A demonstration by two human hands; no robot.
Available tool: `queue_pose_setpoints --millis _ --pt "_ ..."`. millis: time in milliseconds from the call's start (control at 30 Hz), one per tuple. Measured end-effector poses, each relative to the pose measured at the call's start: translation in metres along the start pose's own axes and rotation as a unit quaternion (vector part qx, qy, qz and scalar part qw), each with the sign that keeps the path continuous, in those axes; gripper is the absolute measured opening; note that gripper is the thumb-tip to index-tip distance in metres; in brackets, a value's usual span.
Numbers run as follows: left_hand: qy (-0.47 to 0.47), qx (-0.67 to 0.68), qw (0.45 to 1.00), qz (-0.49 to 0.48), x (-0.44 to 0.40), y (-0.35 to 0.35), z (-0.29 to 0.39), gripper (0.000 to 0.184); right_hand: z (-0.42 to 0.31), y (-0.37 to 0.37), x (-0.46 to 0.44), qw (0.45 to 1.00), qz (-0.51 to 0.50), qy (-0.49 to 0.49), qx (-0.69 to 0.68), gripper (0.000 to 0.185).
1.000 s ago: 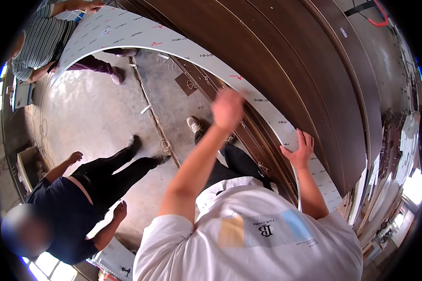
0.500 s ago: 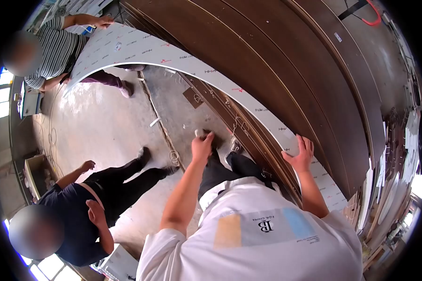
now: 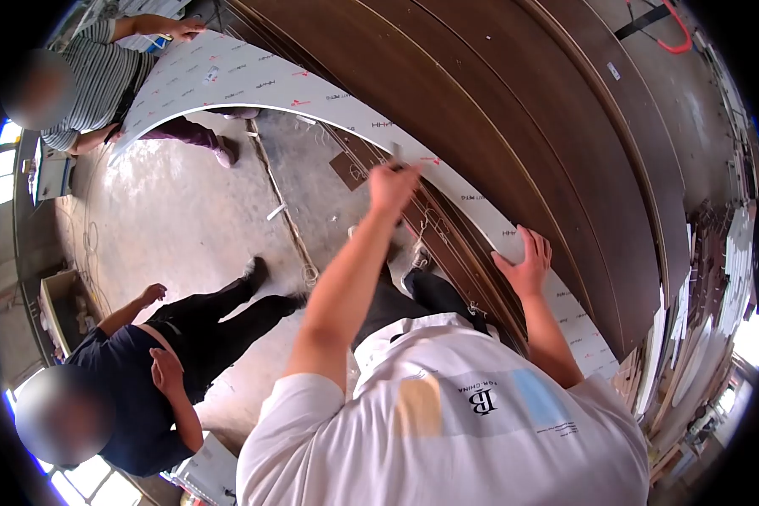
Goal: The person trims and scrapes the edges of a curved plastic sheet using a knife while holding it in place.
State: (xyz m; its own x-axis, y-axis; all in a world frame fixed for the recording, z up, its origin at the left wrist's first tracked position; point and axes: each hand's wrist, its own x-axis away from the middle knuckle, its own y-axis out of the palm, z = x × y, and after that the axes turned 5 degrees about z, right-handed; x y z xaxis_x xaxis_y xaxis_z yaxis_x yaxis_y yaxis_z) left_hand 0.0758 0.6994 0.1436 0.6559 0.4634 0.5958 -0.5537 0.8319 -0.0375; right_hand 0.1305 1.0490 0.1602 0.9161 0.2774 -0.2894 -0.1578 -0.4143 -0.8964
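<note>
A long white sheet [image 3: 346, 108] with printed lettering stretches from the upper left to the lower right; it looks curved through the wide lens. My right hand [image 3: 527, 263] lies on its near part, fingers spread and thumb by the inner edge. My left hand [image 3: 394, 187] is closed, raised over the sheet's inner edge. A small greyish thing [image 3: 397, 153] sticks up from that fist; its kind is not clear. Whether this hand touches the sheet cannot be told. A co-worker in a striped shirt [image 3: 101, 80] has both hands at the far end of the sheet.
Large brown panels [image 3: 514, 110] lie stacked beyond the sheet, and brown strips [image 3: 455, 253] run beneath it. Another person in a dark shirt [image 3: 131, 405] stands at the left. A box [image 3: 51, 316] and cables are behind that person. Leaning boards [image 3: 700, 363] line the right.
My left hand has moved up and forward, from beside my legs to the sheet's inner edge. My right hand has shifted slightly up and left, still on the sheet.
</note>
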Motion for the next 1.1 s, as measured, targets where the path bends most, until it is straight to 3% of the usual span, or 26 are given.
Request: queue_pose_setpoints --millis 200,300,333,367,400,467,567,633,767,833,900,1100 --pt "0.099 0.139 0.978 0.124 -0.059 -0.049 0.018 0.028 -0.003 -0.001 -0.002 1.0 0.009 0.001 0.003 0.074" --pt "0.127 -0.063 0.98 0.141 -0.023 -0.006 -0.014 0.03 -0.003 0.0 -0.002 1.0 0.013 0.001 0.01 0.073" --pt "0.177 -0.102 0.974 0.1 0.003 0.011 -0.03 0.031 -0.002 0.001 -0.002 1.0 0.014 0.001 0.009 0.073" --pt "0.111 -0.145 0.982 0.04 0.032 0.029 -0.039 0.031 -0.001 0.001 -0.001 1.0 0.015 -0.001 0.009 0.073" --pt "0.187 -0.257 0.948 0.002 0.068 0.044 -0.039 0.035 -0.001 0.001 -0.001 1.0 0.016 -0.003 0.008 0.073" --pt "0.203 -0.359 0.904 -0.115 0.1 0.059 -0.062 0.043 0.0 0.001 -0.001 1.0 0.013 -0.002 0.005 0.073" --pt "0.165 -0.295 0.935 -0.107 0.112 0.047 -0.051 0.046 -0.002 -0.002 -0.005 1.0 0.015 -0.003 0.003 0.073" --pt "0.119 -0.239 0.96 -0.084 0.086 0.016 -0.041 0.044 -0.004 -0.002 -0.002 1.0 0.014 0.0 0.003 0.073" --pt "0.281 -0.292 0.911 0.08 0.006 -0.058 -0.01 0.023 -0.001 -0.001 -0.002 1.0 0.014 0.007 0.003 0.072" --pt "0.231 -0.332 0.904 0.138 -0.013 -0.083 0.03 0.015 -0.002 -0.003 -0.003 1.0 0.015 0.008 0.0 0.071" --pt "0.388 -0.396 0.801 0.227 -0.042 -0.1 0.043 0.016 -0.003 -0.004 -0.004 1.0 0.018 0.009 -0.004 0.07" --pt "0.422 -0.484 0.721 0.26 -0.082 -0.115 0.074 0.029 -0.002 -0.006 -0.005 1.0 0.023 0.002 -0.009 0.069"
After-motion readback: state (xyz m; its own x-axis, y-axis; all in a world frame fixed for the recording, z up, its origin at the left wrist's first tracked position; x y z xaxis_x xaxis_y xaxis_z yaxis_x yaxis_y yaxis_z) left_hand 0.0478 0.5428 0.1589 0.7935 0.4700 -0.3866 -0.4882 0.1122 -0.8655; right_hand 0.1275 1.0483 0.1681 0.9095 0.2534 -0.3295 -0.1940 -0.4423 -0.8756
